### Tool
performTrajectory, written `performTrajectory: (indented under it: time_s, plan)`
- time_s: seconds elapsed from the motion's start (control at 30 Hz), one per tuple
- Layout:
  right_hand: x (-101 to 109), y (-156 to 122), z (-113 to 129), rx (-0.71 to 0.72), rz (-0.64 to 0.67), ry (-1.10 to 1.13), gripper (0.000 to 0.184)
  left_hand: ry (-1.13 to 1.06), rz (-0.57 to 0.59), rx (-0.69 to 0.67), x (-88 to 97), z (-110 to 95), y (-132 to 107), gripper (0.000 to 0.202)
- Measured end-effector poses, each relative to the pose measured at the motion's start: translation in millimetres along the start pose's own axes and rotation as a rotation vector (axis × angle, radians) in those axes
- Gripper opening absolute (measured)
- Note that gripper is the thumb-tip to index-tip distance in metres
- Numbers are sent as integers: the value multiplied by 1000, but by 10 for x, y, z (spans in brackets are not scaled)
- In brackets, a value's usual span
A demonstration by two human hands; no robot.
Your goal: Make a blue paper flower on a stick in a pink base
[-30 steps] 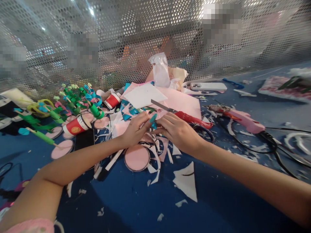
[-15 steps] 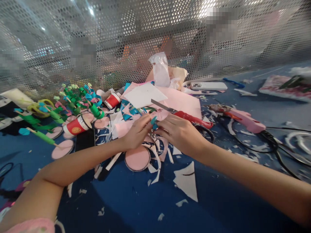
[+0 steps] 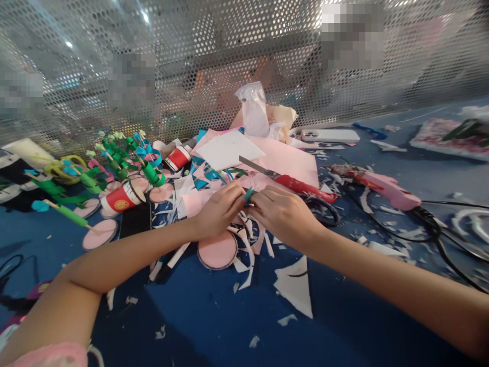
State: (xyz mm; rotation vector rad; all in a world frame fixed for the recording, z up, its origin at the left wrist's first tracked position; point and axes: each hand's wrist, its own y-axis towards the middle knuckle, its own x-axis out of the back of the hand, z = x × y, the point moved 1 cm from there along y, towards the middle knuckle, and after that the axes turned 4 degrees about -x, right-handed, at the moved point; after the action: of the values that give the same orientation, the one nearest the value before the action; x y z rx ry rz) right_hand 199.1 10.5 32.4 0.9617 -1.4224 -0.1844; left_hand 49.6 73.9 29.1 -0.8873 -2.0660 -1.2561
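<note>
My left hand [image 3: 219, 210] and my right hand [image 3: 284, 211] meet above the scraps in the middle of the table, fingertips almost touching. Between them is a small curled piece of teal paper [image 3: 248, 193], pinched by the fingers of both hands and partly hidden. Just below my left hand lies a round pink disc [image 3: 217, 250] with a dark edge. Behind my right hand rests a red-handled blade [image 3: 301, 187], its metal pointing left.
Green paper stems on pink discs [image 3: 100, 234] stand at the left around a red-and-white paper cup [image 3: 122, 199]. To the right lie a pink glue gun [image 3: 393, 191] with black cables and a white phone [image 3: 331, 135]. A perforated metal panel [image 3: 214, 51] rises behind.
The teal piece has turned and shows less between my fingers. My left fingertips have shifted slightly right, closer to my right hand.
</note>
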Motion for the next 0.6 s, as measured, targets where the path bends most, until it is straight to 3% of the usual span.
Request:
performTrajectory:
  time_s: [0.13,0.27,0.6]
  plan:
    - [-9,-7,5,-50,-44,18,28,-65,-67,-21,22,12,-8,41]
    - [12,-5,8,-65,-121,28,28,-135,-193,61,39,29,-19,47]
    - [45,17,15,-12,-68,10,28,-83,-100,53,61,-36,6,43]
